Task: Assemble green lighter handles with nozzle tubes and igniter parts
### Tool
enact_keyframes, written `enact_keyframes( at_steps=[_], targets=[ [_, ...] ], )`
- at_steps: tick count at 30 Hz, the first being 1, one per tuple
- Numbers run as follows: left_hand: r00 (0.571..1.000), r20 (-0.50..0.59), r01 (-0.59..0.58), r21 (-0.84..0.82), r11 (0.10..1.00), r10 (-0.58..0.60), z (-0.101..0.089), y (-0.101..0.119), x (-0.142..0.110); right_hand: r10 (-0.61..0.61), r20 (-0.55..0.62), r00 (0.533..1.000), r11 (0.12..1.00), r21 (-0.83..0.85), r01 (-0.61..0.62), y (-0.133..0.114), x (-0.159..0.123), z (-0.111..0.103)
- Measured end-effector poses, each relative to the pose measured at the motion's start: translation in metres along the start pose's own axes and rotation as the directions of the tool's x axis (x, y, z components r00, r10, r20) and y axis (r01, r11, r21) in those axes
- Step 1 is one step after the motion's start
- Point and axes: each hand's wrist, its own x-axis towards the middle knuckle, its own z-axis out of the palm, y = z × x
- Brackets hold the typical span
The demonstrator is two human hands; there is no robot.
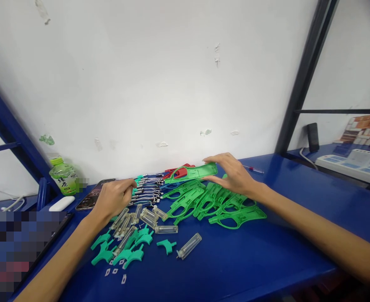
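My right hand (pixel 232 173) grips a green plastic toy-gun shell (pixel 193 172) and holds it just above a pile of matching green shells (pixel 213 202) on the blue table (pixel 267 251). My left hand (pixel 114 196) is curled, its fingertips pinched on a small teal part (pixel 138 179) beside a row of small wired pieces (pixel 149 188). Clear plastic tubes (pixel 147 217) and teal trigger pieces (pixel 125 248) lie in front of the left hand. A red shell (pixel 180 170) shows behind the held one.
A green drink bottle (pixel 63 175), a white case (pixel 61 203) and a phone (pixel 92 195) sit at the back left against the white wall. A blurred dark tablet (pixel 11 247) lies at the left edge. A black post (pixel 301 79) and another bench with a white power strip (pixel 351 165) stand to the right.
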Motion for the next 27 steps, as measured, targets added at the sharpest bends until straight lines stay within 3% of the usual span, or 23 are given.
enact_keyframes(
  at_steps=[6, 9, 12, 14, 17, 19, 21, 24, 27],
  targets=[
    [1.0, 0.022, -0.004, 0.002, 1.0, 0.004, -0.002, 0.001, 0.0, 0.079, 0.058, 0.995, 0.996, 0.022, -0.081, 0.005, 0.008, -0.005],
    [0.999, 0.033, -0.004, 0.004, 1.0, 0.004, -0.003, 0.002, 0.001, 0.107, 0.125, 0.986, 0.991, 0.067, -0.116, 0.001, 0.019, -0.027],
    [1.0, 0.028, -0.006, 0.002, 1.0, 0.006, -0.002, 0.003, 0.001, 0.142, 0.205, 0.968, 0.983, 0.086, -0.163, -0.019, 0.014, -0.065],
    [1.0, 0.021, -0.011, 0.0, 1.0, 0.011, -0.001, 0.004, 0.001, 0.163, 0.277, 0.947, 0.977, 0.088, -0.194, -0.039, -0.007, -0.091],
    [0.999, 0.022, -0.026, -0.004, 1.0, 0.026, 0.001, 0.006, 0.002, 0.187, 0.359, 0.914, 0.971, 0.076, -0.228, -0.067, -0.062, -0.117],
    [0.999, 0.031, -0.037, -0.005, 0.999, 0.038, 0.003, 0.007, 0.002, 0.259, 0.469, 0.844, 0.952, 0.02, -0.304, -0.079, -0.099, -0.122],
    [0.998, 0.042, -0.042, -0.003, 0.999, 0.042, 0.004, 0.008, 0.003, 0.271, 0.519, 0.811, 0.951, -0.015, -0.308, -0.087, -0.124, -0.121],
    [0.998, 0.057, -0.033, 0.009, 0.999, 0.032, 0.004, 0.008, 0.003, 0.241, 0.486, 0.84, 0.967, -0.048, -0.249, -0.088, -0.124, -0.118],
    [0.997, 0.076, -0.02, 0.019, 1.0, 0.019, 0.003, 0.009, 0.003, 0.208, 0.417, 0.885, 0.974, -0.009, -0.225, -0.069, -0.091, -0.118]
  ],
)
